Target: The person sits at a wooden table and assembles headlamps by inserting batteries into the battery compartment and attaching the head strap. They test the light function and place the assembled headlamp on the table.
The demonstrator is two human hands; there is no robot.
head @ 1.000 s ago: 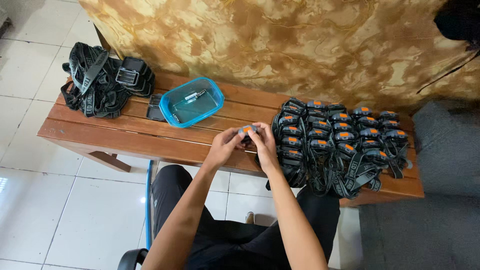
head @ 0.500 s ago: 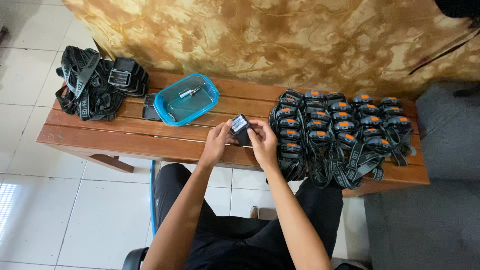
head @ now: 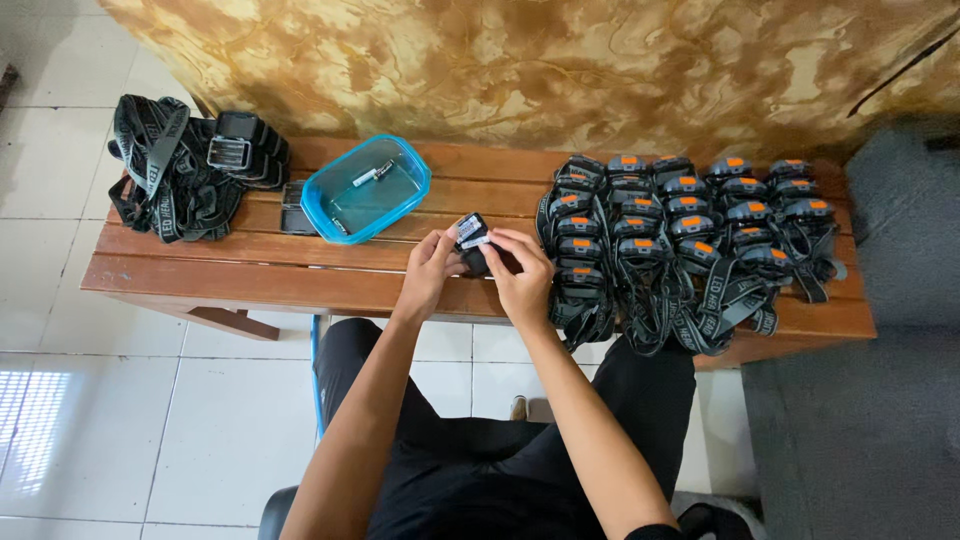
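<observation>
Sitting at a slatted wooden bench [head: 250, 275], a person works over its front edge. Far left lies a tangle of black headlamp straps [head: 175, 180] with loose lamp housings [head: 245, 150]; beside it a blue plastic tub [head: 365, 188] holds a few batteries. At centre, the left hand [head: 430, 270] and right hand [head: 520, 275] pinch one small black headlamp [head: 472, 240] between their fingertips, just above the bench. Right of the hands sit rows of finished headlamps [head: 680, 225] with orange buttons.

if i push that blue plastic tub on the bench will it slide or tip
The shallow blue plastic tub would probably slide rather than tip: it sits low and wide on the wooden slat bench. It likely feels light, holding only a few small batteries, which may roll around inside.
</observation>
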